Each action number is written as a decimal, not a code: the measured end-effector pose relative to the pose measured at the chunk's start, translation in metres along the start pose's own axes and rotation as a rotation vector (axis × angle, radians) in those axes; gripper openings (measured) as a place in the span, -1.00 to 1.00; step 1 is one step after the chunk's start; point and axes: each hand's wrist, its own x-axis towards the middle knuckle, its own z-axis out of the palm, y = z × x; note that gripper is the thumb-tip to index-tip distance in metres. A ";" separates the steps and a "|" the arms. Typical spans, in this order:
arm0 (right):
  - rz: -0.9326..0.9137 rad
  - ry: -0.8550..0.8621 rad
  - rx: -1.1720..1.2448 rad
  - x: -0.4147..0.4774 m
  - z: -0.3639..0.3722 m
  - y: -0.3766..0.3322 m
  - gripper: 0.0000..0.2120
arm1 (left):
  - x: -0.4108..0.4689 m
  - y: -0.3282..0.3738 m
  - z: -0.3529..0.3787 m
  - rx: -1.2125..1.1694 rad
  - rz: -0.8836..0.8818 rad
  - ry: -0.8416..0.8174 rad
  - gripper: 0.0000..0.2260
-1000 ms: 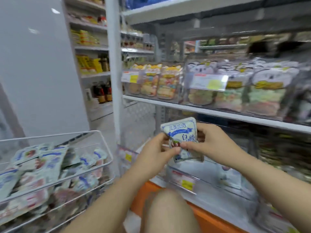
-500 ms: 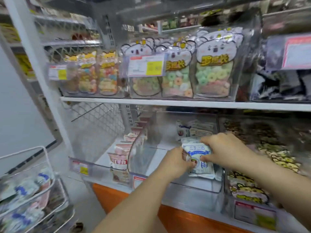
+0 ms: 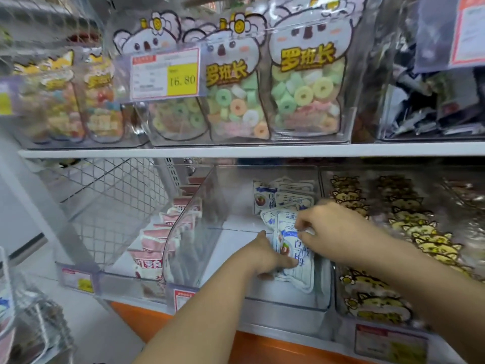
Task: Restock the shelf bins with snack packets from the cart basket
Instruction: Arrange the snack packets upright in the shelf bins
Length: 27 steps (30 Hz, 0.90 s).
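a: why are both hands on one packet [image 3: 299, 261]?
b: i think it is being stood upright in a row. the right hand [image 3: 333, 229] pinches its top edge between thumb and curled fingers. the left hand [image 3: 265, 256] grips its lower left side, thumb across the front, to steady it.
a: where is it?
b: inside the clear bin [image 3: 288, 303], by the right wall near the front edge, leaning back a little.
a: what else is in there?
b: a few matching packets [image 3: 278, 195] stand at the back right corner, so i judge it takes many more.
a: and either side?
b: the left bin [image 3: 118, 282] has pink and white packets [image 3: 154, 248] filed along its right wall. the right bin [image 3: 349, 315] is packed with yellow cat packets [image 3: 425, 245]. the cart basket [image 3: 39, 319] sits at the lower left, too blurred to tell its load.
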 end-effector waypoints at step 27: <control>0.028 -0.236 -0.022 0.002 -0.004 -0.001 -0.71 | 0.001 0.003 0.002 0.213 0.137 0.007 0.05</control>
